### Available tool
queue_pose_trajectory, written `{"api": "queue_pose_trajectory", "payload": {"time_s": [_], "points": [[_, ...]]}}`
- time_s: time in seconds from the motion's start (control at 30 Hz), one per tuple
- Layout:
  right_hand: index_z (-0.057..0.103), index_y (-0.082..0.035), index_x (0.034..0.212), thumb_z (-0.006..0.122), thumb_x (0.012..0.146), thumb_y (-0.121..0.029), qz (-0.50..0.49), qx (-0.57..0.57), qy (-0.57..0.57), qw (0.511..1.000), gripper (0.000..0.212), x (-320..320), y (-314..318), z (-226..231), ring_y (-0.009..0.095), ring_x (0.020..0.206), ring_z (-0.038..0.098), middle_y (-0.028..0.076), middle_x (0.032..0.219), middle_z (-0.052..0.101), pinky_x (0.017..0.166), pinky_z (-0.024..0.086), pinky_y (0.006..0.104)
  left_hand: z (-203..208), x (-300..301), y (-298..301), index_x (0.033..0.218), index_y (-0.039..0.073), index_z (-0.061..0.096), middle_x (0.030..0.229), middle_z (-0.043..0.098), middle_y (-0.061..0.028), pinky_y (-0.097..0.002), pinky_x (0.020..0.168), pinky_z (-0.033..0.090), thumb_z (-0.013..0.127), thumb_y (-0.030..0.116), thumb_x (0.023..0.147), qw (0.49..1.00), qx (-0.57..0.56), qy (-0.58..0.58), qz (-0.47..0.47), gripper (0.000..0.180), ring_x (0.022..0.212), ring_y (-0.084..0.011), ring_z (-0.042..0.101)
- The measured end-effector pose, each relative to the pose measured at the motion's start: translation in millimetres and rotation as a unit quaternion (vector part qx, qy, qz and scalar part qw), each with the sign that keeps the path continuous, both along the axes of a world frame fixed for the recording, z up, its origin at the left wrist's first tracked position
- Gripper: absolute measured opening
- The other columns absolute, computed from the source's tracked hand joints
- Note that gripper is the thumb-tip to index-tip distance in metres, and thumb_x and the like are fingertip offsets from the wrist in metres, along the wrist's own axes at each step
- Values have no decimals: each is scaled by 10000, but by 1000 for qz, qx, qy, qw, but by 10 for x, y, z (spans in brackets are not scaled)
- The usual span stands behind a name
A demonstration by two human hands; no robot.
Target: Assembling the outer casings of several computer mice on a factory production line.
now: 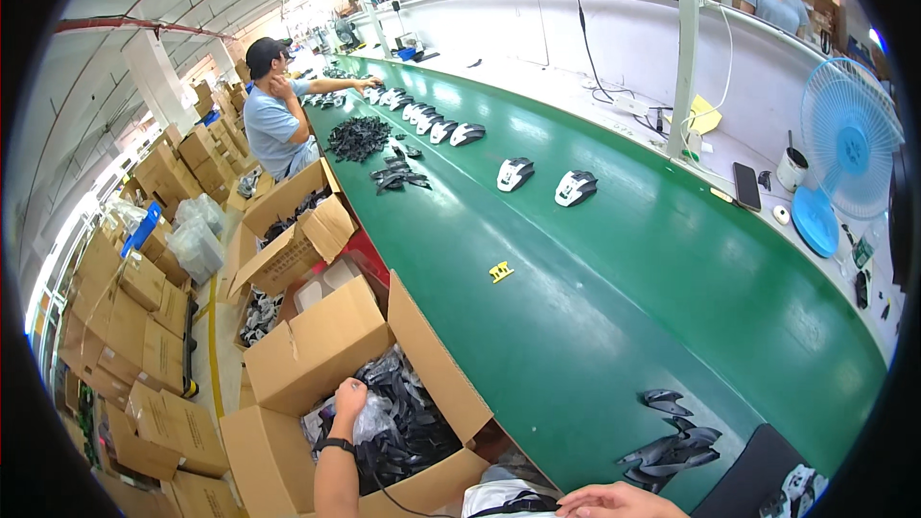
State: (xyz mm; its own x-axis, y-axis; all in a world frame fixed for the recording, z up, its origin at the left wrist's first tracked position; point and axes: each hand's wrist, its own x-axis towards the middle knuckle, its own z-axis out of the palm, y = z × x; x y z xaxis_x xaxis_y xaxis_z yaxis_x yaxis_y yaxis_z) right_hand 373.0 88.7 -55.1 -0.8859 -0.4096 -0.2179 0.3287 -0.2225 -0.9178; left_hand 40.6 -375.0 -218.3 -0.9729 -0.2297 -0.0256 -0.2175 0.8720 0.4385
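Note:
My left hand [351, 397] reaches into an open cardboard box [443, 364], fingers curled, against a clear plastic bag [376, 416]. What those fingers hold, if anything, is hidden. Glossy black curved plastic parts [414, 422] fill the box. Low at the bottom edge, my right hand [619, 499] lies with its fingers stretched out and nothing visible in it. On the green table to its right is a small pile of dark curved parts [679, 451]. A white and black part [796, 494] sits beside a black mat [748, 475].
A yellow clip-like piece [500, 271] and white-and-black mouse-shaped shells [576, 188] rest on the green conveyor-like table [614, 326]. A co-worker [278, 115] reaches over it farther along. Another parts box [288, 225] stands left. A blue fan [852, 139] and phone [746, 186] occupy the right ledge.

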Motion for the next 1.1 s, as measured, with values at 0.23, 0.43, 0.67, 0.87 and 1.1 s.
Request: {"api": "queue_pose_trajectory", "payload": {"time_s": [0.23, 0.43, 0.67, 0.87, 1.1], "points": [[548, -5, 1169, 530, 924, -101, -7, 15, -4, 1000, 264, -1, 17, 15, 104, 734, 577, 81, 965, 660, 663, 472, 244, 228, -282, 393, 1082, 39, 635, 1103, 622, -208, -399, 883, 467, 702, 505, 671, 996, -71, -35, 42, 625, 1038, -330, 592], [535, 0, 1184, 526, 930, -109, -11, -21, -13, 1000, 277, 3, 46, -43, 102, 740, 575, 84, 973, 657, 650, 470, 243, -136, -272, 438, 972, 50, 687, 1016, 656, -174, -417, 850, 480, 657, 465, 741, 979, -117, -149, -72, 475, 984, -335, 610], [532, -3, 1189, 529, 931, -117, -25, -39, 8, 999, 282, 76, 14, -138, 101, 749, 573, 84, 971, 656, 643, 469, 237, 38, -92, 319, 737, 8, 646, 658, 623, -97, -344, 619, 453, 651, 324, 795, 990, 81, -19, -113, 321, 643, -227, 590], [534, -4, 1185, 528, 932, -122, -12, -41, -2, 999, 279, 40, 61, -21, 98, 737, 567, 78, 966, 653, 635, 466, 237, 384, 394, 194, 726, 29, 607, 643, 512, 55, -235, 542, 343, 662, 250, 831, 917, 376, -103, -88, 250, 616, -41, 416], [493, 55, 1234, 474, 934, -33, 21, -28, -36, 999, 313, 1, 43, -124, 199, 1023, 600, 156, 1135, 609, 887, 470, 311, -162, 668, -131, 864, 80, 694, 919, 667, -180, -396, 800, 490, 662, 322, 700, 985, -43, -134, -101, 293, 902, -344, 631]]}}
